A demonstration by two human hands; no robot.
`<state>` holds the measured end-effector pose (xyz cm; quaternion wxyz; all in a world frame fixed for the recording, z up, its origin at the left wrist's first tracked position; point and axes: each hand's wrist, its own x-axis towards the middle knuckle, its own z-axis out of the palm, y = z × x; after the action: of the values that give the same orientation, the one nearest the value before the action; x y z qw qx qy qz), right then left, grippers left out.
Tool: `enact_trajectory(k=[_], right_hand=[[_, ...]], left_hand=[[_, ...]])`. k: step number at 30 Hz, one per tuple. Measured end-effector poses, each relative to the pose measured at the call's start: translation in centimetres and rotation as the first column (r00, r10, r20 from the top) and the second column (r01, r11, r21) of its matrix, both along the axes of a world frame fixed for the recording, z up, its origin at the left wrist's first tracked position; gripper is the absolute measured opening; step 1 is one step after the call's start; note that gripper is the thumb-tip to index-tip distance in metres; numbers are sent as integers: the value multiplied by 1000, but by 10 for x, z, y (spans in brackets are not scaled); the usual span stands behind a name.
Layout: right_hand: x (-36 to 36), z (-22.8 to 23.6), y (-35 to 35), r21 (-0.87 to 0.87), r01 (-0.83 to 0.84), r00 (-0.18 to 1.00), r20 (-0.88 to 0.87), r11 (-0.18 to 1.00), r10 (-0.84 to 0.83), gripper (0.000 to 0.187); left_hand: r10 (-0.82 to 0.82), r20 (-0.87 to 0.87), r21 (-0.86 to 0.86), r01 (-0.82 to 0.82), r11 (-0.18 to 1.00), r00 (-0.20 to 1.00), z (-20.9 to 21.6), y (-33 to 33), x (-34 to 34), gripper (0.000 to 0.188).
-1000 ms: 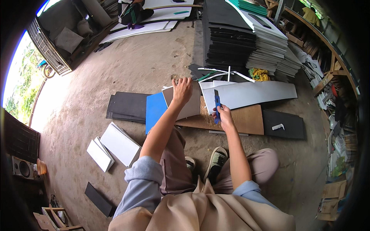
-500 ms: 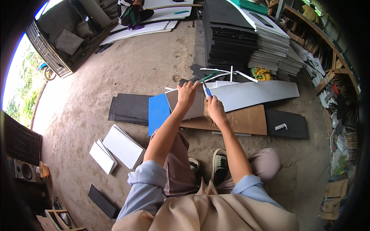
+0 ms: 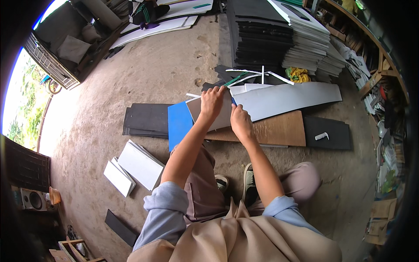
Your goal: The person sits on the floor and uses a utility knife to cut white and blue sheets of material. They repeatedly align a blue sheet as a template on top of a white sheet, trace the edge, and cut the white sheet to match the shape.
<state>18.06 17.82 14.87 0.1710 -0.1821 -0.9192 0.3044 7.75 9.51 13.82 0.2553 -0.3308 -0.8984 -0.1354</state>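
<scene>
My right hand (image 3: 241,120) is closed round a blue-handled cutter knife (image 3: 233,101), which points away from me. The knife's blade is hard to make out. Just left of it, my left hand (image 3: 212,104) bends its fingers over the far edge of a grey-brown sheet (image 3: 221,122) and bears on it. This sheet overlaps a bright blue sheet (image 3: 179,124) on its left. A brown board (image 3: 279,129) lies beneath, and a long pale grey sheet (image 3: 283,98) stretches off to the right. Beyond my hands are white strips (image 3: 263,75) and a green strip (image 3: 238,79).
Dark sheets (image 3: 146,120) lie at the left, and a dark panel (image 3: 327,133) at the right carries a small white tool (image 3: 322,136). White panels (image 3: 140,165) rest on the floor near my left knee. Tall stacks of black sheets (image 3: 262,43) and white sheets (image 3: 305,43) stand beyond.
The knife and my right hand have come a little nearer to my left hand, and less of the knife shows. My left hand stays on the sheet. The whole view has shifted slightly.
</scene>
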Motion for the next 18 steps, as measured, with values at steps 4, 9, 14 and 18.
enact_trajectory(k=[4, 9, 14, 18], right_hand=[[-7, -6, -5, 21, 33, 999, 32, 999, -33, 39], [-18, 0, -2, -7, 8, 998, 62, 1000, -8, 40], [-18, -3, 5, -34, -23, 992, 126, 999, 28, 41], [-4, -3, -6, -107, -8, 991, 130, 994, 22, 41]], left_hand=[[-42, 23, 43, 41, 998, 999, -2, 0, -2, 17], [-153, 69, 111, 144, 983, 986, 0, -6, -1, 17], [-92, 76, 51, 88, 995, 993, -1, -3, 5, 19], [-125, 92, 45, 121, 992, 988, 5, -11, -1, 21]])
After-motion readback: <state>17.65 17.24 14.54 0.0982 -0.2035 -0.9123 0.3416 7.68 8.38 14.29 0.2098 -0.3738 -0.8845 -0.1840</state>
